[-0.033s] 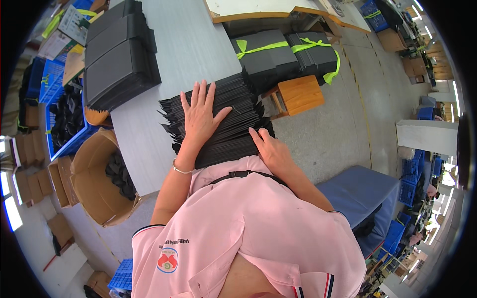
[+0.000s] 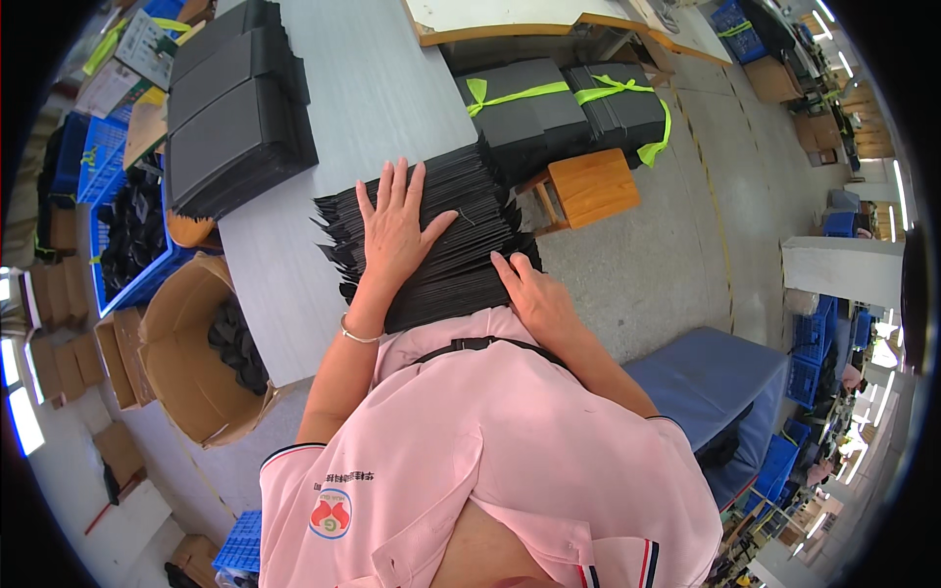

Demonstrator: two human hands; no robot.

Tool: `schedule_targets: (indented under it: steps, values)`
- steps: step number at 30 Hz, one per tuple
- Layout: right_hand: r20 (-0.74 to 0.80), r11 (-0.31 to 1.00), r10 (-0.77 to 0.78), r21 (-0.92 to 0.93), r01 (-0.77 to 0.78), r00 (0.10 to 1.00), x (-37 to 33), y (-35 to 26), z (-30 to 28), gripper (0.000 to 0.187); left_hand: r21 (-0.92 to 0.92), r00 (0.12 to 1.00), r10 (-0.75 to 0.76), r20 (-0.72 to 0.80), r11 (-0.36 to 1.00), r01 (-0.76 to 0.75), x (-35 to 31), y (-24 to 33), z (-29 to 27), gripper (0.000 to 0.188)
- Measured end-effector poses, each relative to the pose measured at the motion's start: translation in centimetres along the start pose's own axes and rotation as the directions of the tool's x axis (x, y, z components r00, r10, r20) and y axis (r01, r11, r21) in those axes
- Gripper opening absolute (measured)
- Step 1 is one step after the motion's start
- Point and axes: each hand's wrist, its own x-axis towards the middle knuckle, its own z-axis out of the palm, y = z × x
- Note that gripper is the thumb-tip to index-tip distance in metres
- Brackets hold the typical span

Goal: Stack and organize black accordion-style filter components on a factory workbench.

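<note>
A thick row of thin black sheets (image 2: 446, 279) stands on edge in front of my body, on the near end of the table. My left hand (image 2: 394, 230) lies flat across the top of the row, fingers stretched and thumb out to the side. At the row's right edge is my right hand (image 2: 534, 294). Its index finger and thumb are at the sheet edges and the other fingers curl in, partly hidden. A small loose thread (image 2: 466, 214) lies on the sheets beside my left thumb.
Black stacks (image 2: 235, 127) stand on the grey table (image 2: 363, 88) at the far left. Bundles tied with green ribbon (image 2: 529, 108) sit beyond a wooden stool (image 2: 593, 186). An open cardboard box (image 2: 186, 353) is at left, and a blue-covered bench (image 2: 706, 382) at right.
</note>
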Motion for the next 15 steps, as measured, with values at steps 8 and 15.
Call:
schedule_targets:
  steps: [8, 15]
  values:
    - [0.122, 0.989, 0.085, 0.11, -0.098, 0.989, -0.3, 0.2, 0.2, 0.059, -0.013, 1.0, 0.013, -0.015, 1.0, -0.014, 0.0, -0.1, 0.3, 0.084]
    - [-0.021, 0.995, 0.025, 0.095, -0.023, 0.999, -0.2, 0.3, 0.3, 0.045, -0.008, 1.0, 0.017, -0.022, 1.0, -0.017, -0.1, -0.1, 0.3, 0.084]
